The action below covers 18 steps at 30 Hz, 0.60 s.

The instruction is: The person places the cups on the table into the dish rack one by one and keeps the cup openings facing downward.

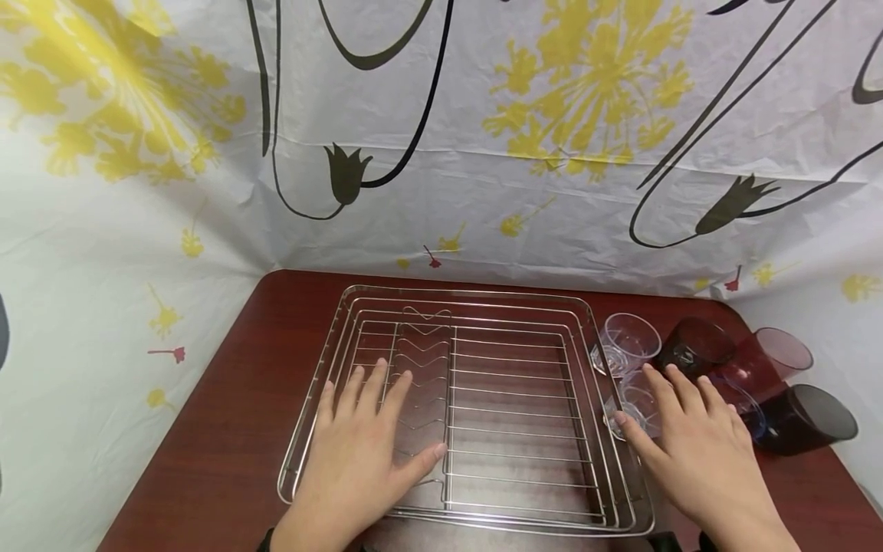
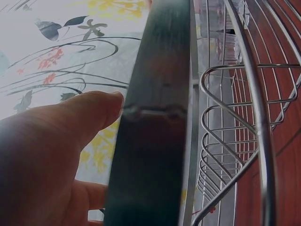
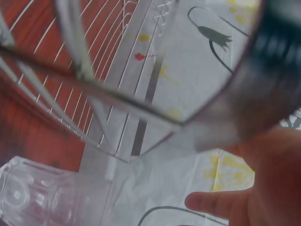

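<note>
A silver wire dish rack (image 1: 469,292) stands on the dark red table, a row of zigzag wires along its left part. My left hand (image 1: 359,448), fingers spread and straight, is over the rack's left front part and holds nothing. On the other side, my right hand (image 1: 707,452) hovers palm down by the rack's right front corner, fingers spread. Its fingertips overlap a clear glass (image 1: 638,395) in the head view. Behind that glass is another clear tumbler (image 1: 629,337). The right wrist view shows a clear faceted glass (image 3: 44,193) lying below the rack wires.
Right of the rack stand a dark glass (image 1: 697,345), a red glass (image 1: 782,353), a blue-rimmed glass (image 1: 752,406) partly behind my hand, and a tilted dark grey glass (image 1: 810,418). A flower-patterned white sheet (image 1: 441,207) encloses the table (image 1: 214,414) at back and sides.
</note>
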Motion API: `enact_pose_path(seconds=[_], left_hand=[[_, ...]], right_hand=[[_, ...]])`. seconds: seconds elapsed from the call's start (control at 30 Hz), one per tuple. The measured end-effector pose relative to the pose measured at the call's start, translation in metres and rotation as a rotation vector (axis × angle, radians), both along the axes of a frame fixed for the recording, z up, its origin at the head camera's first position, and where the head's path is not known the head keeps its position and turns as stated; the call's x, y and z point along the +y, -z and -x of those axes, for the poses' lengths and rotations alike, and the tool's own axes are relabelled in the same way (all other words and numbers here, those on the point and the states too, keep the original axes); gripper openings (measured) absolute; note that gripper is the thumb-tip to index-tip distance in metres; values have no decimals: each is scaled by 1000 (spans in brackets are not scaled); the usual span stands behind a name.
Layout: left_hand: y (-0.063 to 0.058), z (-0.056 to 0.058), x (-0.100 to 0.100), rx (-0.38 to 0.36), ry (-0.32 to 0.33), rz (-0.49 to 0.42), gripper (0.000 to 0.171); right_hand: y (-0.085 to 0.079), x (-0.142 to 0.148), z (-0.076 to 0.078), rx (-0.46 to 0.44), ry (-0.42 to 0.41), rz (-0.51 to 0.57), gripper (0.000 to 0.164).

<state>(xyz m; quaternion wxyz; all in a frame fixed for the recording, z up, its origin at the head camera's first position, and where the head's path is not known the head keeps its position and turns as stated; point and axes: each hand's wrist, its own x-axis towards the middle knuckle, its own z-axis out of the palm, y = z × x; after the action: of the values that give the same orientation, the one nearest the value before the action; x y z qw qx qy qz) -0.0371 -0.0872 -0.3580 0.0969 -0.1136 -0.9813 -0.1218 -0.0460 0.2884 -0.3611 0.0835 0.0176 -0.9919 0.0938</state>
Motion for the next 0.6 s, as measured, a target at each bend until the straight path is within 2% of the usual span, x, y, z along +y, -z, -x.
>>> enact_pose_path(seconds=[0.27,0.6], left_hand=[[0,0,-1,0,-2,-18,91],[4,-2,0,17,6,-11,92]], right_hand=[[5,12,5,-17,23,-7,74],[12,23,10,-37,41,-9,75]])
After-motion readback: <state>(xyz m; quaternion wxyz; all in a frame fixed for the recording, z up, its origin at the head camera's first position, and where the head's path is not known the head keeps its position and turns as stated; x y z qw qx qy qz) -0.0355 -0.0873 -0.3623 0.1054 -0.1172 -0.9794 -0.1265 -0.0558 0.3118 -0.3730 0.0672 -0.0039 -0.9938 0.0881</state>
